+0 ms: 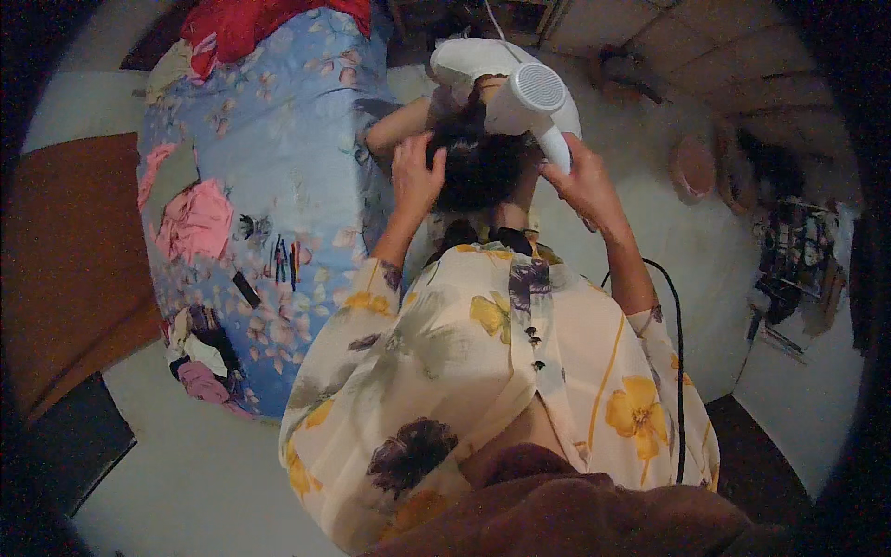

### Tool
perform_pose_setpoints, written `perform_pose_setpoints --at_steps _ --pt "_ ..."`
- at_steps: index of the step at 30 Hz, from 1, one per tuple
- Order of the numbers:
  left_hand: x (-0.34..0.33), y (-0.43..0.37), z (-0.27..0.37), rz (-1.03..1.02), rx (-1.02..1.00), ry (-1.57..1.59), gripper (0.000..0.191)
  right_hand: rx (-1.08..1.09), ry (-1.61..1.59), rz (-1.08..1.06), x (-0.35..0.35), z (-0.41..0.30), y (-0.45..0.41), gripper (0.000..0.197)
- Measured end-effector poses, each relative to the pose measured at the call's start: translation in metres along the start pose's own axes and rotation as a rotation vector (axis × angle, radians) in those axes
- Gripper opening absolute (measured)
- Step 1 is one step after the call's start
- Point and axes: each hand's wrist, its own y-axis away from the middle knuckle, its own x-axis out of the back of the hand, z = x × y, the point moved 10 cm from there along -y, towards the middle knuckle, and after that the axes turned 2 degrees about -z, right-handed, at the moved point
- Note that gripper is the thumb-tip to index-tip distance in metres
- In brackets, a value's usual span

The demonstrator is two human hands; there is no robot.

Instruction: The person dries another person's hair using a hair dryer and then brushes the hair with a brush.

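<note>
A white hair dryer [525, 101] is in my right hand [585, 177], which grips its handle; the round rear grille faces up. Its body lies over the dark hair [480, 167] of another person in front of me. At the left edge of that hair is my left hand [418, 170], its fingers spread; whether any strands lie between them I cannot tell. The other person wears white [466, 59] and has a bent arm [400, 129] beside the bed. The dryer's nozzle end is not clearly seen.
Left is a bed with a blue floral sheet [299, 167], bearing pink cloth [198, 219], several slim sticks or pens [285, 261], a dark flat object [246, 289] and a red cloth [278, 24]. A black cable [680, 376] hangs by my right arm. Cluttered shelving [800, 244] stands far right.
</note>
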Motion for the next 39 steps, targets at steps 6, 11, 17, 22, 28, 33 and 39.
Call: perform_pose_setpoints --at_steps 6,11,17,22,28,33,39 --pt "-0.04 -0.022 -0.034 -0.034 -0.072 0.004 0.04 0.001 -0.081 -0.131 -0.015 -0.021 0.01 0.05" --pt "-0.015 -0.013 0.024 -0.121 -0.129 -0.028 0.036 -0.077 -0.199 -0.087 -0.006 0.011 0.007 0.048" --pt "-0.063 -0.065 0.005 -0.238 -0.158 -0.114 0.033 0.091 -0.125 -0.004 -0.007 -0.02 0.005 0.048" --pt "-0.027 -0.028 0.047 -0.183 -0.331 -0.129 0.035 -0.082 -0.31 -0.152 -0.009 0.005 0.025 0.048" --pt "-0.055 -0.078 0.016 -0.239 -0.204 -0.14 0.038 -0.028 -0.171 0.036 0.004 0.005 0.014 0.05" --pt "-0.011 -0.035 0.043 -0.244 -0.391 -0.21 0.034 -0.059 -0.263 -0.005 -0.008 0.011 0.037 0.048" --pt "-0.033 -0.098 0.017 -0.29 -0.044 -0.047 0.032 -0.037 -0.272 0.004 0.002 0.009 0.015 0.051"
